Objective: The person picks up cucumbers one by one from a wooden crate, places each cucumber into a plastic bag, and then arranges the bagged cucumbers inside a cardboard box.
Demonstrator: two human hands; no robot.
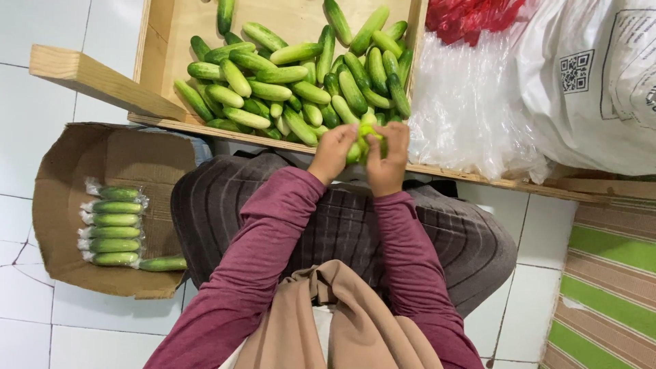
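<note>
Both my hands meet at the near edge of a wooden tray [158,41] piled with several green cucumbers [301,75]. My left hand [333,152] and my right hand [387,158] together grip one small light-green cucumber [369,134], which shows between the fingers. Whether a wrapper is on it cannot be told. My maroon sleeves run down to my lap, covered by a dark striped skirt.
On the floor at left, a cardboard box [61,171] holds several plastic-wrapped cucumbers [113,232] in a row and one lying loose. Clear plastic bags [471,109] lie at the tray's right, with a white sack [588,82], red plastic [465,17] and a striped mat [608,287].
</note>
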